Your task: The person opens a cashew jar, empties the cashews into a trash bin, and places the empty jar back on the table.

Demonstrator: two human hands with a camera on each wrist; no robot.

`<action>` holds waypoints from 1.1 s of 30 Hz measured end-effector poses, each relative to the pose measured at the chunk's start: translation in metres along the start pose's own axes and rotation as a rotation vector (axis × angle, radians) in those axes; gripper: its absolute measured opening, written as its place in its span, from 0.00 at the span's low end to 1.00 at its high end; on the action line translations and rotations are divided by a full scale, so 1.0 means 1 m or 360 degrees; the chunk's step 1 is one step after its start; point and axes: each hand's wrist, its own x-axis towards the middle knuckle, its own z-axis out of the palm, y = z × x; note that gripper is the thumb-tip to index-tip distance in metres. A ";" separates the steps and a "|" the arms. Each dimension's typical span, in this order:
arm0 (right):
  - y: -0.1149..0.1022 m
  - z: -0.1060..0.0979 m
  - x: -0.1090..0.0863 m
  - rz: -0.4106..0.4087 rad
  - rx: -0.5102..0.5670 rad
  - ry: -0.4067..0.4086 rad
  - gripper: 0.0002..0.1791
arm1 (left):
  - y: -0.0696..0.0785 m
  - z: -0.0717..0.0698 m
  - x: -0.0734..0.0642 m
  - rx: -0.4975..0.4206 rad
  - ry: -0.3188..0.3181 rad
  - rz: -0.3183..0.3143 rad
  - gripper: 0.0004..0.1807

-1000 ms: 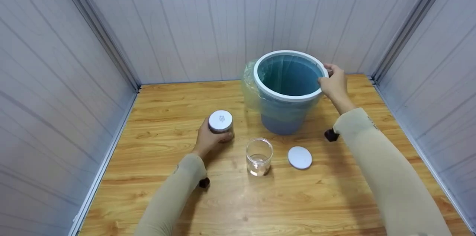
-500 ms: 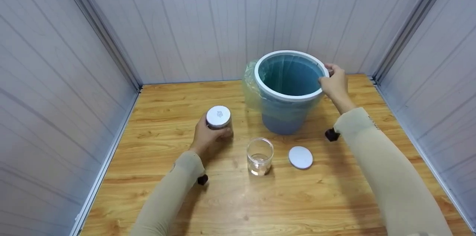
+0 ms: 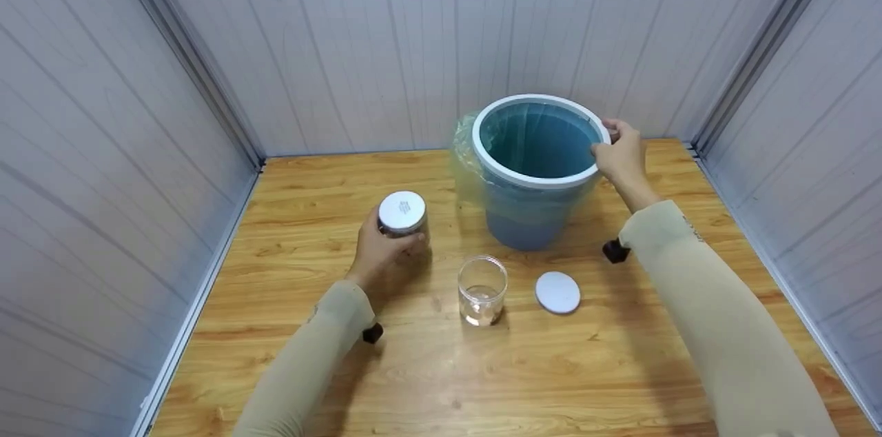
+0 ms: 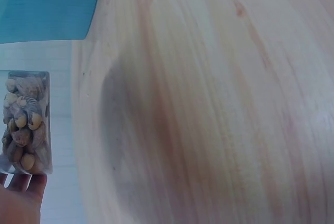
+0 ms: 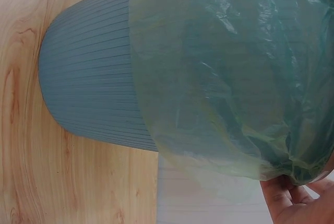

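Note:
My left hand [image 3: 380, 248] grips a clear jar with a white lid [image 3: 402, 210], left of the drinking glass. In the left wrist view the jar [image 4: 27, 122] shows brown and grey shell-like pieces inside, and a shadow falls on the tabletop beside it. My right hand [image 3: 621, 158] pinches the white rim of a blue trash bin [image 3: 524, 227] at its right side, thumb over the inside. In the right wrist view a thin green bin liner [image 5: 219, 78] drapes over the bin's upper part, and the fingers [image 5: 276, 198] hold it at the rim.
A clear glass [image 3: 481, 293] stands in front of the bin, with a round white lid [image 3: 557, 292] lying flat to its right. Pale panel walls [image 3: 344, 44] enclose the wooden tabletop [image 3: 310, 202] at the back and both sides.
My left hand has moved the jar a little away from me and to the left. The right hand stays at the bin's rim; glass and loose lid have not moved.

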 end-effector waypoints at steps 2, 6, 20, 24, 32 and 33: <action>0.000 0.000 0.000 0.0018 0.0009 -0.0012 0.36 | 0.002 -0.001 -0.001 -0.0026 -0.0008 0.0020 0.52; 0.000 0.000 0.000 0.0045 0.0029 -0.0031 0.36 | 0.003 -0.003 -0.003 -0.0097 -0.0025 0.0071 0.51; 0.003 -0.002 0.002 0.0063 0.0054 -0.0081 0.35 | 0.012 -0.004 -0.010 -0.0040 -0.0045 0.0163 0.52; 0.003 -0.006 0.002 0.0038 0.0015 -0.0116 0.34 | 0.014 -0.005 -0.011 -0.0047 -0.0042 0.0167 0.52; 0.009 -0.016 0.002 -0.0032 -0.0057 -0.0271 0.40 | 0.018 -0.008 -0.013 -0.0017 -0.0038 0.0145 0.52; 0.009 -0.016 0.001 -0.0049 -0.0066 -0.0289 0.41 | 0.018 -0.009 -0.013 -0.0015 -0.0038 0.0142 0.52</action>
